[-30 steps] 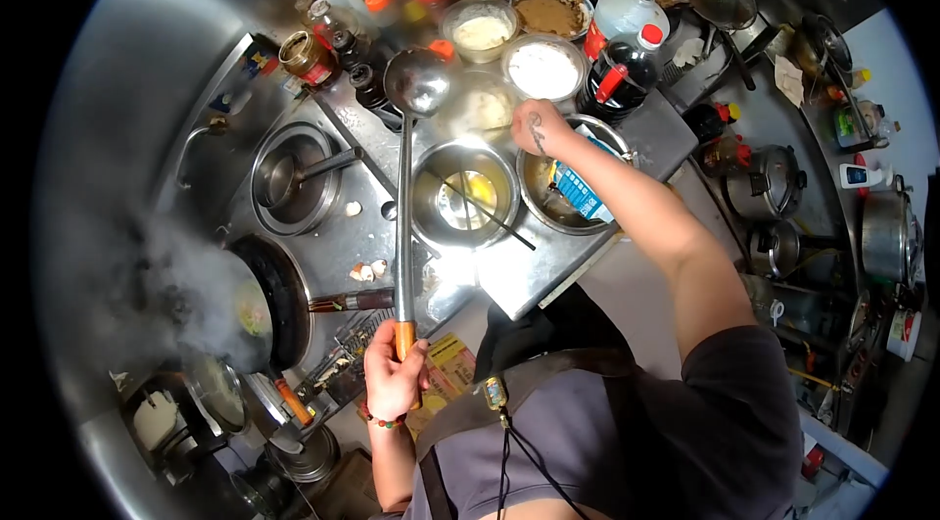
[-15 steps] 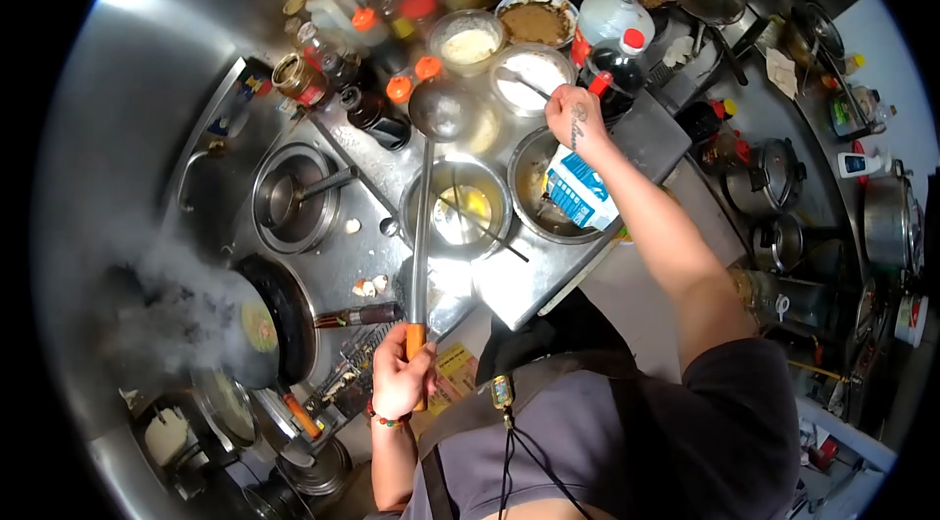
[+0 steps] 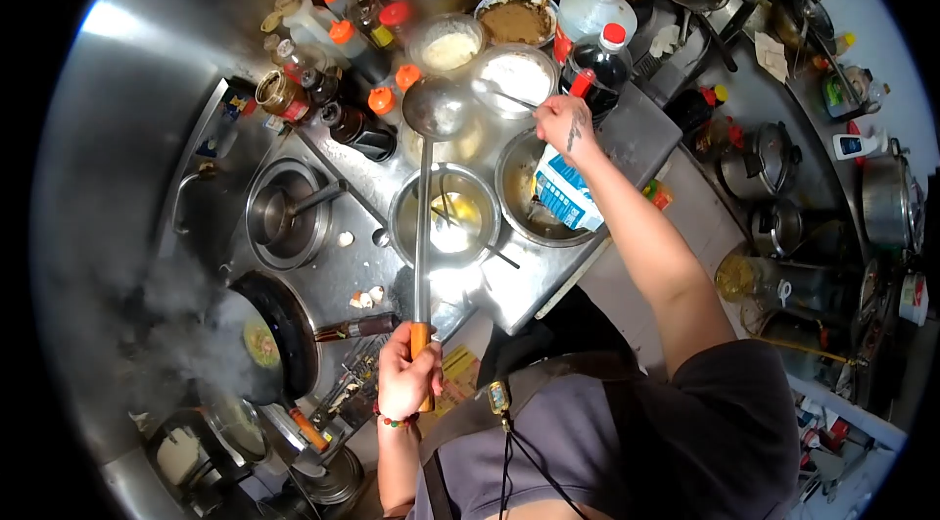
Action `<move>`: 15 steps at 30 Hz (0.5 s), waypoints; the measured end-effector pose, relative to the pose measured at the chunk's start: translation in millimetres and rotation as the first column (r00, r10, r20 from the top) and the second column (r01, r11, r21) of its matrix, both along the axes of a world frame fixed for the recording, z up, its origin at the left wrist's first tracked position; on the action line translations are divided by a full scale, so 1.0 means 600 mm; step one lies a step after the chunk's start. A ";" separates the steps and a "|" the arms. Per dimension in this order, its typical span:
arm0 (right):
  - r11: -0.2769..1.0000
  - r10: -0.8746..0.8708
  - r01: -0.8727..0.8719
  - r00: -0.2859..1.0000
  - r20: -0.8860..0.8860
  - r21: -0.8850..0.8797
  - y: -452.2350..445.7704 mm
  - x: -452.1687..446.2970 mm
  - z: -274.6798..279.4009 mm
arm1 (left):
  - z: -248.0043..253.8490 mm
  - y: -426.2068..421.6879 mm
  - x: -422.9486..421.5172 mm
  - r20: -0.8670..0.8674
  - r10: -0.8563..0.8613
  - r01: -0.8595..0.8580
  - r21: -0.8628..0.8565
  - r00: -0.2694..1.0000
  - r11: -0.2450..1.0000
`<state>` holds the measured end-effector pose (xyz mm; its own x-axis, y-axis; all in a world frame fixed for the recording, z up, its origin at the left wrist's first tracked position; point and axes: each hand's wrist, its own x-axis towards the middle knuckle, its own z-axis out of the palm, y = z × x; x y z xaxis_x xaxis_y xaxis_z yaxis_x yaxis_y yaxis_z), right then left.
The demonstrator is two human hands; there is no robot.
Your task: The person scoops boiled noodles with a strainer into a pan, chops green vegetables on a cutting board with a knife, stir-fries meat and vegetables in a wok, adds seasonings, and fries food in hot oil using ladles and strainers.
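My left hand point(image 3: 409, 368) grips the wooden handle of a long metal ladle point(image 3: 424, 226), whose bowl hangs over the counter near the seasoning bowls. My right hand point(image 3: 566, 121) pinches a small spoon point(image 3: 504, 94), its head at the bowl of white powder point(image 3: 519, 79). Below that hand, a blue and white packet point(image 3: 568, 195) lies in a steel bowl point(image 3: 511, 197). Left of it stands a steel bowl with egg point(image 3: 399, 221) and dark chopsticks in it, partly behind the ladle handle.
At the left a smoking wok point(image 3: 305, 344) holds food. Orange-capped bottles point(image 3: 345, 42) and sauce jars stand at the back left. A plate of brown powder point(image 3: 515, 19) and a red-capped bottle point(image 3: 599, 65) are behind. Eggshells point(image 3: 366, 298) lie on the counter.
My right hand has come away from the bowls' near side, and the spoon now shows at the white powder. The ladle has shifted slightly right. The view has moved a little.
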<state>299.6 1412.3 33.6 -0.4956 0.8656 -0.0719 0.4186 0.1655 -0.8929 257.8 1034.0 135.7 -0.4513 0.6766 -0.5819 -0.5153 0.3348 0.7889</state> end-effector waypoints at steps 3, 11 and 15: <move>0.973 -0.065 0.066 0.998 -0.009 0.223 0.008 -0.030 -0.003 | 0.000 0.012 -0.003 0.043 -0.004 0.002 0.032 0.999 0.999; 0.932 -0.177 0.111 0.970 0.165 0.346 0.129 -0.161 -0.022 | 0.011 0.034 -0.006 0.068 0.011 -0.014 0.041 0.998 0.999; 0.950 -0.195 0.128 0.956 0.219 0.285 0.163 -0.189 -0.050 | 0.013 0.031 -0.002 0.068 0.024 -0.026 0.031 0.997 0.999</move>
<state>186.0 1510.0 3.7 -0.3436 0.9365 0.0706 0.6572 0.2935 -0.6942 256.5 1052.5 143.6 -0.4285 0.6845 -0.5897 -0.5754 0.2965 0.7623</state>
